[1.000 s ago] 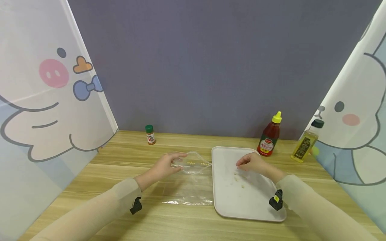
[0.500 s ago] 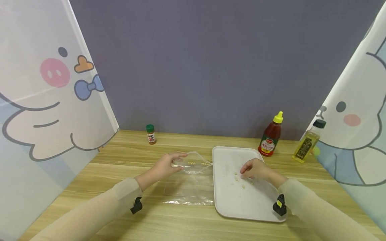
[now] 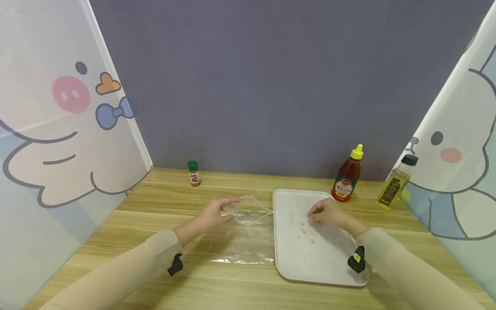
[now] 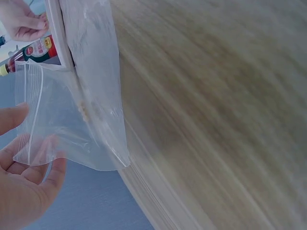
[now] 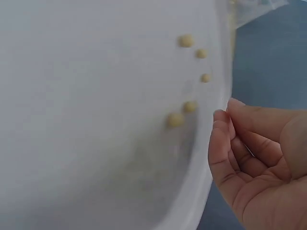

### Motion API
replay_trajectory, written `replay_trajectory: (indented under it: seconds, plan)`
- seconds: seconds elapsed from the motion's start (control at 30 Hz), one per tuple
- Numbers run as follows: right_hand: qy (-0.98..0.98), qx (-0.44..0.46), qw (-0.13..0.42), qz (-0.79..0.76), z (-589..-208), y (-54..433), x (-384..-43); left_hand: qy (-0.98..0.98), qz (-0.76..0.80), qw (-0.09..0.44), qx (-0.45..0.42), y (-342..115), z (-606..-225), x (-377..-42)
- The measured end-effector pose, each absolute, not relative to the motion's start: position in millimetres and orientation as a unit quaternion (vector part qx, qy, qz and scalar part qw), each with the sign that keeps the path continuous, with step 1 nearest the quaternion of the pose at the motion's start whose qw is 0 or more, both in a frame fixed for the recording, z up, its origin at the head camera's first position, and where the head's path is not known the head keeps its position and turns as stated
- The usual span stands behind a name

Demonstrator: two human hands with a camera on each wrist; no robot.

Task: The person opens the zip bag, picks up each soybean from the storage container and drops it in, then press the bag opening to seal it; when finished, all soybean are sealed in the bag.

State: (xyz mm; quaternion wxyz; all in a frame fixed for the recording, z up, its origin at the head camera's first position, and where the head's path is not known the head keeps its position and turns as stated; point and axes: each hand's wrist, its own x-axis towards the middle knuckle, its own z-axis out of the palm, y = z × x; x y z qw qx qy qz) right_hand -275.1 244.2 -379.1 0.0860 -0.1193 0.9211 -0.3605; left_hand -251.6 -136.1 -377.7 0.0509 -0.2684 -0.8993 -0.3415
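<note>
A clear zip-lock bag lies on the table with its mouth gaping and a few yellow soybeans inside. My left hand holds the bag at its left corner, thumb on one side and curled fingers on the other. My right hand is over the white tray, thumb and fingertips brought together; no bean shows between them. In the right wrist view the hand is beside the tray's rim. Several more soybeans lie loose on the tray, just below its fingertips in the head view.
A red sauce bottle with a yellow cap and an oil bottle with a dark cap stand behind and right of the tray. A small green-capped spice jar is at the back left. A grey panel closes off the back.
My right hand has moved down and right among the beans, then risen slightly. Another bean now shows below its fingertips. My left hand and the bag have stayed put.
</note>
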Motion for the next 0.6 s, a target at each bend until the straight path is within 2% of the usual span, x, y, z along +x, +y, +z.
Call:
replay_trajectory:
  seconds: [0.33, 0.6]
  plan:
    - [0.897, -0.141, 0.094, -0.409, -355, 218, -288, -0.900, -0.337, 0.052, -0.271, -136, -376, -250]
    - [0.873, -0.169, 0.090, -0.448, -342, 178, -291, -0.901, -0.333, 0.059, -0.272, -135, -376, -250]
